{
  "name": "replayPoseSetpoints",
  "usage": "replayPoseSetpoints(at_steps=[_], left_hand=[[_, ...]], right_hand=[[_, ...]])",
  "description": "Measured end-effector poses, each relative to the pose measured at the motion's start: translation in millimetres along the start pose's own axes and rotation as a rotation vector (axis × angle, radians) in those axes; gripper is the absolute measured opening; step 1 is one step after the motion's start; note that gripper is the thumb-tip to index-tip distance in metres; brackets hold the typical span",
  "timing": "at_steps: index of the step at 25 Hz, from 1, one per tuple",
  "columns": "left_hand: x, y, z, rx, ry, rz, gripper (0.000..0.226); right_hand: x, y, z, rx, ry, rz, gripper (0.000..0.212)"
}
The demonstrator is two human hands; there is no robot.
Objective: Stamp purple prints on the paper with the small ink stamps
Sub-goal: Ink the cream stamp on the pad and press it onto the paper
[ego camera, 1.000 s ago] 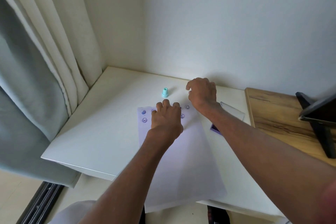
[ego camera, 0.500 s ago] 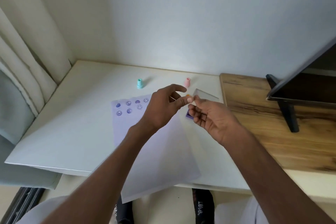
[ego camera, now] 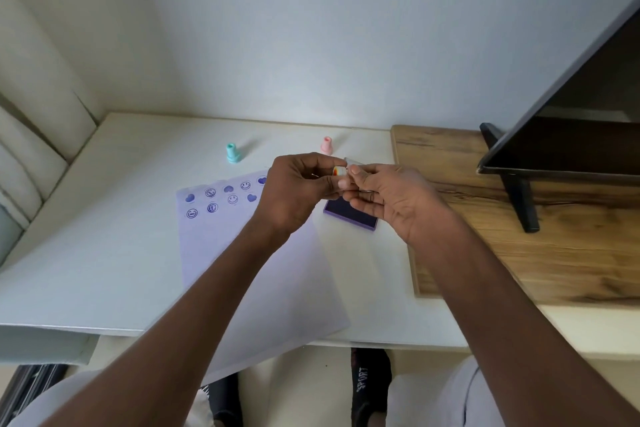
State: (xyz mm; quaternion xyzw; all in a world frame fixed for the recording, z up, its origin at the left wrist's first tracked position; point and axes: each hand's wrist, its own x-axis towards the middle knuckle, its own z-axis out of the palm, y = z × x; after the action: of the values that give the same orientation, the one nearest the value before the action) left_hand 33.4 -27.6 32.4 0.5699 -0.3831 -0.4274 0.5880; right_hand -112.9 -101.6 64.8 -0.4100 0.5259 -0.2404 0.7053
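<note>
A white paper [ego camera: 263,270] lies on the white table [ego camera: 114,246], with several purple hearts and smiley prints [ego camera: 221,199] near its far edge. My left hand [ego camera: 298,192] and my right hand [ego camera: 391,199] meet above the paper's far right corner and pinch a small stamp [ego camera: 338,170] with an orange and white end between their fingertips. Just below the hands lies the open purple ink pad [ego camera: 349,215], partly hidden by my right hand. A teal stamp [ego camera: 232,153] and a pink stamp [ego camera: 326,145] stand upright at the back of the table.
A wooden board [ego camera: 519,236] adjoins the table on the right, carrying a dark screen on a black stand [ego camera: 519,194]. A curtain [ego camera: 31,156] hangs at the left. A clear lid edge [ego camera: 350,161] shows behind the hands. The paper overhangs the table's near edge.
My left hand left the paper and my right hand came back from the table's rear; both now hold the small stamp together. The camera has swung to the right.
</note>
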Motion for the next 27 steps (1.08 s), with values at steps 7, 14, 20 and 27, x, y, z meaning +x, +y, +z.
replayPoseSetpoints(at_steps=[7, 14, 20, 27], left_hand=[[10, -10, -5, 0.155, 0.172, -0.112, 0.021], [5, -27, -8, 0.864, -0.022, -0.075, 0.025], [5, -26, -14, 0.865, -0.140, -0.094, 0.021], [3, -24, -20, 0.849, -0.185, -0.092, 0.028]], right_hand=[[10, -2, -19, -0.215, 0.169, -0.154, 0.015], [17, 20, -11, -1.171, 0.298, -0.498, 0.039], [27, 34, 10, -1.298, 0.294, -0.538, 0.021], [30, 39, 19, -1.237, 0.353, -0.511, 0.030]])
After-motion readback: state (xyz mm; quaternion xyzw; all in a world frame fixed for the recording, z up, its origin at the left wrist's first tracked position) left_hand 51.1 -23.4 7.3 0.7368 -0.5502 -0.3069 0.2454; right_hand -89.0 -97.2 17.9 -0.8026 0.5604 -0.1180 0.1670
